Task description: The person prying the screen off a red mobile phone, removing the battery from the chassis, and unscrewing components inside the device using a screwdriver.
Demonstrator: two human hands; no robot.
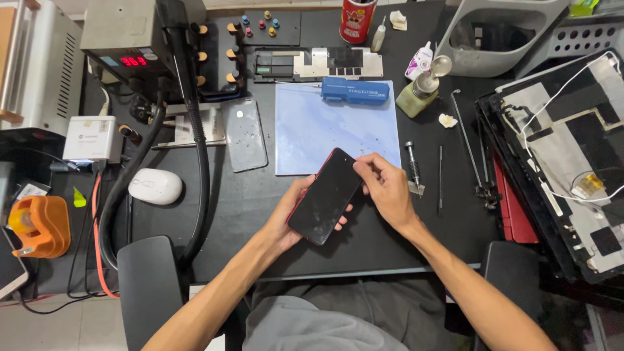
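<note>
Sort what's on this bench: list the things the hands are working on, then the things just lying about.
In hand: phone, held by left hand, right hand at its top edge.

Lying about: blue mat, screwdriver, mouse, spare glass, pump bottle, red can.

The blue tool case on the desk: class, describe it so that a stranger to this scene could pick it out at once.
Start at the pale blue mat in the middle of the dark desk. Along the mat's far edge lies the blue tool case, long and flat. It is the only solid dark blue thing there, left of the squat pump bottle.
</note>
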